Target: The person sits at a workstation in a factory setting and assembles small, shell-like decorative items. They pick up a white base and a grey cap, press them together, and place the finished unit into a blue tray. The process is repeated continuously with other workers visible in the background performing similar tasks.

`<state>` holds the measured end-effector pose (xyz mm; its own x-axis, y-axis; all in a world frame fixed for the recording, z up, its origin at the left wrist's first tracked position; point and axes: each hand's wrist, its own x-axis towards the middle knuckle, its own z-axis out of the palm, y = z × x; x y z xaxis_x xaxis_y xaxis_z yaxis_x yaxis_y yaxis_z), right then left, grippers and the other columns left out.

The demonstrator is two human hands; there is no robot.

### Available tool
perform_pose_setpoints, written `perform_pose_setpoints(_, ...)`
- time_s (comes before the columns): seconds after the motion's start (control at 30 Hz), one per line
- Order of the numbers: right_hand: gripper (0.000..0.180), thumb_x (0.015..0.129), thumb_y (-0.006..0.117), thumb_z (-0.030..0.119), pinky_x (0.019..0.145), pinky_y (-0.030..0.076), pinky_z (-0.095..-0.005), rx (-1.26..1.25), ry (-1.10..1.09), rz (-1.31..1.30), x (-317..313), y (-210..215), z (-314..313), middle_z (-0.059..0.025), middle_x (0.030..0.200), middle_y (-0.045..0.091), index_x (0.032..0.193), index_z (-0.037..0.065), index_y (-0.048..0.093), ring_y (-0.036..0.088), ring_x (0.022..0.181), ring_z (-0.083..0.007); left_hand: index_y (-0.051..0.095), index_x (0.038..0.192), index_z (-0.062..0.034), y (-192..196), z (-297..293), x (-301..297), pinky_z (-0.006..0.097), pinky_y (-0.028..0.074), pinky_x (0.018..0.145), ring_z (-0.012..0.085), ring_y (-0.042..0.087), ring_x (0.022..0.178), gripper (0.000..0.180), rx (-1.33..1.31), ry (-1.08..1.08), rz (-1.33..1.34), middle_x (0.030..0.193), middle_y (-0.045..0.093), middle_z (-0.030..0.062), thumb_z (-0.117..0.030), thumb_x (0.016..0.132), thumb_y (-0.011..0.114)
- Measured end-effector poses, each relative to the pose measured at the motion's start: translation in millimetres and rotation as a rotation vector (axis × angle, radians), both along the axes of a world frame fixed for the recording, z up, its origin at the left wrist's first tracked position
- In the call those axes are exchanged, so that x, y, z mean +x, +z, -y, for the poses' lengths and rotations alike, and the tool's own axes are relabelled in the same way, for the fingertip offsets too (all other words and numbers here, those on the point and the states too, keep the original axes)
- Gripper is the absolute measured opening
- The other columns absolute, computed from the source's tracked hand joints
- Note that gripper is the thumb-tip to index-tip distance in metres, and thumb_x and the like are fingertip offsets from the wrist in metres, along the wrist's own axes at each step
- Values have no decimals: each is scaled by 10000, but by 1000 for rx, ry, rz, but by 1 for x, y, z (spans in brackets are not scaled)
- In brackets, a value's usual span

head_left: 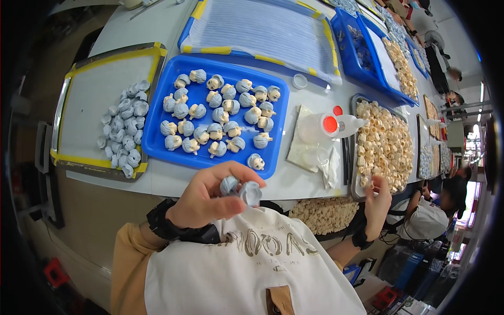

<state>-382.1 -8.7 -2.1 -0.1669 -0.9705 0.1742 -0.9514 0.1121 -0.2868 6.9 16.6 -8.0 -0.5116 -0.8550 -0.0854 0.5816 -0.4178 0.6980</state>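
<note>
My left hand is closed around two hollow blue-grey hair caps, held above my lap in front of the blue tray. One cap turns its open side up. Over the near edge of a metal tray, my right hand has its fingers drawn together at a heap of cream doll-head pieces. What sits between those fingertips is too small to make out. Several doll heads with blue-grey hair caps fitted lie spread in the blue tray.
Loose hair caps lie on a yellow-taped board at left. Squeeze bottles and a red-topped container stand between the trays. A cloth-lined tray and blue bins are farther back. A co-worker sits at right.
</note>
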Motion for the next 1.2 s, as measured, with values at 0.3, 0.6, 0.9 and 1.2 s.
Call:
perform_pose_setpoints(0.3,251,670,634,-96,575,512,-222,118,676,905,133,38,-2,-123,930,572,898,-9,576,599,727,-148,582,1086,-19,7,3,-5,198,389,678,41,461,773,360,-162,-69,225,886,547,-12,-181,786,699)
perform_pose_setpoints(0.6,270,666,699,-60,588,489,-243,156,865,1000,175,23,8,-95,938,610,913,4,611,590,699,-148,590,1083,-21,9,3,-7,186,376,681,43,470,771,358,-157,-16,486,827,536,-23,-146,766,700)
perform_pose_setpoints(0.9,348,678,686,-51,677,513,-302,36,1050,925,176,23,9,-121,951,604,1018,13,644,614,825,-229,580,1087,-6,9,2,-4,189,387,695,46,462,805,324,-50,-65,380,848,533,-25,-116,796,669)
perform_pose_setpoints(1.2,301,674,675,-57,625,484,-269,-235,859,831,157,37,6,-115,875,623,966,-13,617,606,755,-198,573,1049,-1,17,4,-6,173,359,469,27,461,557,318,24,-77,379,718,550,3,-211,821,644)
